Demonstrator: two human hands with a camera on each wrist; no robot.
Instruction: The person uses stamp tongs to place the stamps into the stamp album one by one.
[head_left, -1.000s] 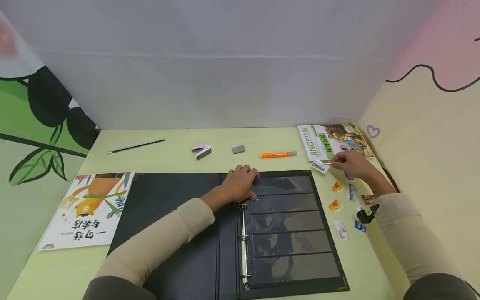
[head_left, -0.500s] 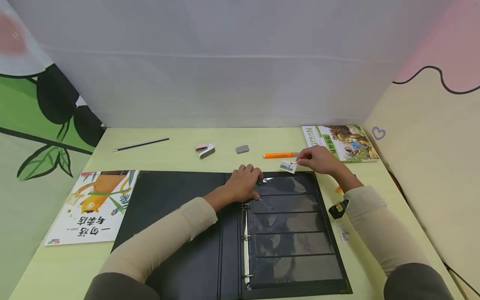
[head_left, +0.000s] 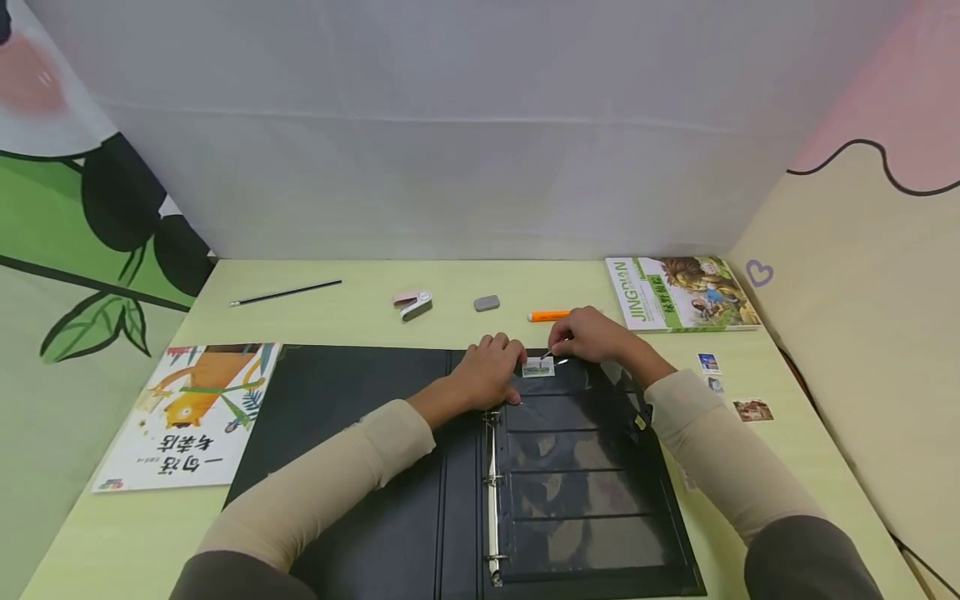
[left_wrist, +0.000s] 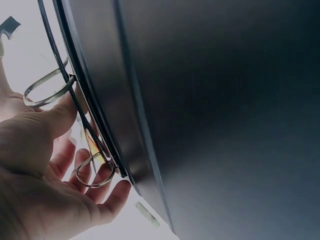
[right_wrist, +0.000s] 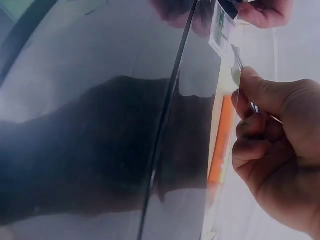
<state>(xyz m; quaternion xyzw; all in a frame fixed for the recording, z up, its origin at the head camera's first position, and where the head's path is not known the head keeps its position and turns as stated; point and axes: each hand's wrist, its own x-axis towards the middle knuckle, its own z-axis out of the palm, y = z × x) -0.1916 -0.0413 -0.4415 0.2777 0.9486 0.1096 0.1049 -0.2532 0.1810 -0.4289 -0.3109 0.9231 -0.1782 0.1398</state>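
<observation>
The fingers of your right hand (head_left: 590, 335) are pinching slim silver metal tweezers (right_wrist: 237, 56), their tips meeting a small white-bordered rectangular stamp (head_left: 537, 368) at the top strip of a black clear-pocketed page (head_left: 577, 493). Your left hand (head_left: 483, 372) is gripping that page's upper inner corner. The open black ring binder (head_left: 360, 396) is lying beneath, on the pale yellow worktop (head_left: 450, 332).

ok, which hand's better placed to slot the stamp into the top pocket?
Probably the right hand: it pinches the tweezers, whose tips sit at the stamp. The left hand holds the page near an upper corner.
</observation>
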